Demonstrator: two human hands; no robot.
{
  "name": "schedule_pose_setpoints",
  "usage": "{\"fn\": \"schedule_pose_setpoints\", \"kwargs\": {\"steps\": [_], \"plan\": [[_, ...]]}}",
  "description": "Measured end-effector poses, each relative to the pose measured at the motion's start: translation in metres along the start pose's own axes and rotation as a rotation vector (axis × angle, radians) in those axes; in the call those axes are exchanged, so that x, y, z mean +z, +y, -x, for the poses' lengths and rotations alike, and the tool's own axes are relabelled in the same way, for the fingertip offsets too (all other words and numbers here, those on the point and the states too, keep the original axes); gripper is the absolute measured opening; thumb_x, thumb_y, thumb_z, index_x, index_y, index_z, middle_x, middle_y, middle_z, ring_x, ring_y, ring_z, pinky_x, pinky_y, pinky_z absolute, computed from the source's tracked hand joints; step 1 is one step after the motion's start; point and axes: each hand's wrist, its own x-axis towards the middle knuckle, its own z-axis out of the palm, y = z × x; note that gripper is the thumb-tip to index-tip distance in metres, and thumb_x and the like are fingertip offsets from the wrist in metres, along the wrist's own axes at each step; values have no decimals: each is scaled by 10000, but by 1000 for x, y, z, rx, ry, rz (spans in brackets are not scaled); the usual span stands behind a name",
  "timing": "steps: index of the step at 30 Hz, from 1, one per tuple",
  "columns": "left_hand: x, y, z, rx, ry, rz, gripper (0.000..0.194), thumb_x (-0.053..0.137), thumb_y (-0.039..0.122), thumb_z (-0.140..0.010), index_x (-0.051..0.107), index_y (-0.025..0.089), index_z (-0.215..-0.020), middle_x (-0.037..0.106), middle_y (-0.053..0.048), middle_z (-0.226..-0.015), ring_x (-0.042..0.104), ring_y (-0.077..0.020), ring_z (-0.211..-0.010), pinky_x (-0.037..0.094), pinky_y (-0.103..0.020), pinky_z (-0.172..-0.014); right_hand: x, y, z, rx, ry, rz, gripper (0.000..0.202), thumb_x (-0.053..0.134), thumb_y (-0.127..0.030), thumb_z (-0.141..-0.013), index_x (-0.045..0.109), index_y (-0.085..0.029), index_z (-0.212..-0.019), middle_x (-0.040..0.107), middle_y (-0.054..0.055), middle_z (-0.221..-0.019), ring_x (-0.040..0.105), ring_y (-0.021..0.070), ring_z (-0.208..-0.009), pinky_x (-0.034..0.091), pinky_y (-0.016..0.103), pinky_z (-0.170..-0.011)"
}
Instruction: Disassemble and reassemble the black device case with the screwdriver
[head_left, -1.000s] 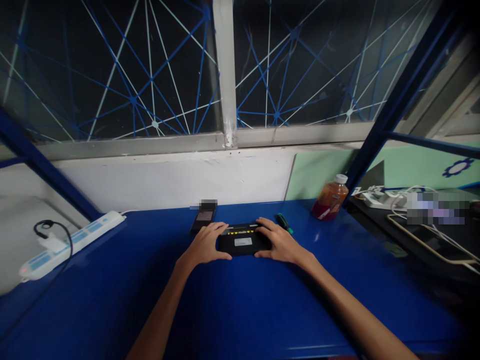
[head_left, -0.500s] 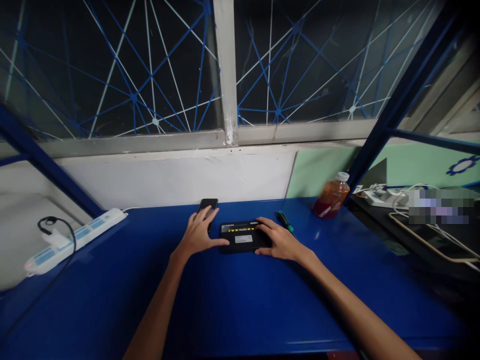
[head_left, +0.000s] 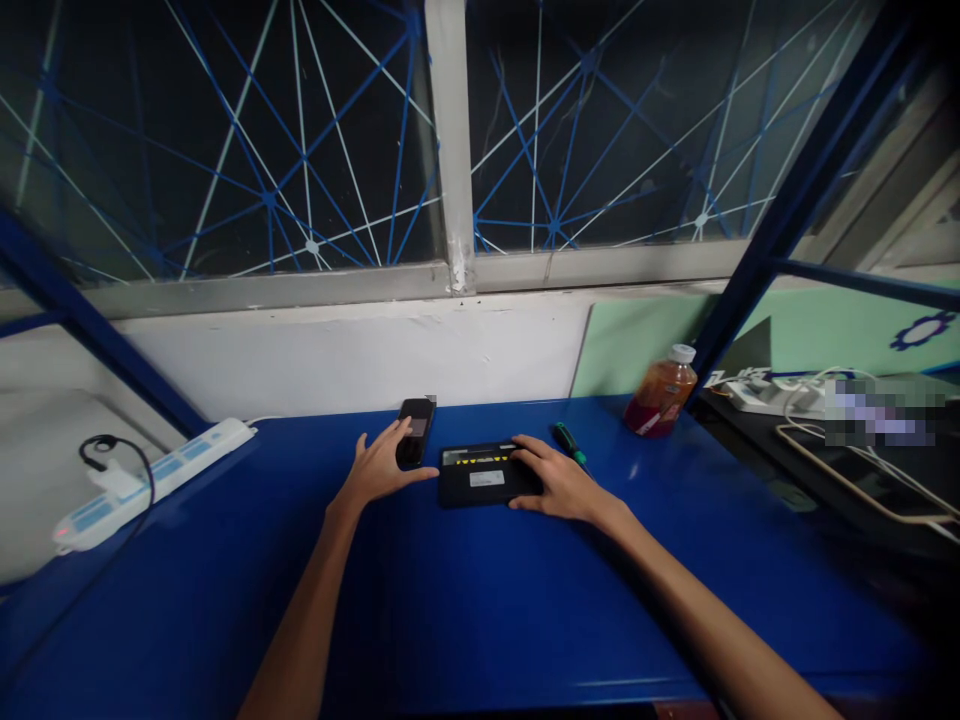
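Observation:
A flat black case (head_left: 480, 493) lies on the blue table, with a white label and a row of yellow marks along its far part. My right hand (head_left: 561, 484) grips the right end of this case, fingers at the far edge and thumb at the near edge. Off the case's left side, my left hand (head_left: 380, 467) is open with fingers spread and holds nothing. Its fingertips overlap a black phone (head_left: 415, 447) lying behind them; whether they touch it I cannot tell. Behind my right hand lies a screwdriver (head_left: 570, 442) with a green and black handle, its tip hidden.
A white power strip (head_left: 169, 478) with a plugged-in black cable lies at the left. At the back right stands a bottle (head_left: 661, 395) of reddish drink. Cables and a light-rimmed tablet-like device (head_left: 855, 475) lie on a dark surface further right. Blue frame posts flank the table (head_left: 480, 620).
My left hand has drawn left, away from the case, uncovering more of the phone. My right hand and the case have stayed in place.

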Motion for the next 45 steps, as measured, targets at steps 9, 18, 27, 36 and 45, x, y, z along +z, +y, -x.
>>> {"fn": "schedule_pose_setpoints", "kwargs": {"steps": [9,18,27,36,45], "plan": [[-13,12,2,73,75,35,945,558,712,-703,271,221,-1457,396,-133,-1455,342,-370,-1336,162,-616,-1077,-1,0,0,-4,-7,4,690,689,-548,-718,542,-114,-1234,405,208,-1423,446,326,-1278,393,452,-1050],[-10,63,10,322,0,42,870,619,779,-587,529,277,-1291,508,-84,-1353,423,-361,-1242,301,-535,-1014,-1,0,0,11,-27,-7,708,691,-541,-718,534,-111,-1257,386,210,-1441,445,327,-1282,382,452,-1060],[0,75,15,401,-7,6,830,630,796,-551,620,252,-1178,529,-102,-1285,460,-358,-1157,361,-513,-938,-3,2,1,22,-49,-52,726,693,-533,-717,522,-110,-1281,354,195,-1468,450,309,-1285,376,405,-1073],[-10,57,12,343,-33,-12,732,651,768,-561,653,276,-1103,531,-90,-1307,455,-355,-1197,336,-520,-968,-6,7,2,42,-37,-83,733,708,-556,-691,536,-131,-1264,360,192,-1468,474,320,-1265,397,428,-1049],[-11,62,12,334,-80,24,664,704,653,-606,628,259,-1135,512,-87,-1336,428,-363,-1237,298,-540,-1006,-11,6,2,54,-30,-69,665,732,-524,-673,569,-164,-1208,406,177,-1444,499,321,-1241,413,461,-1021]]}}
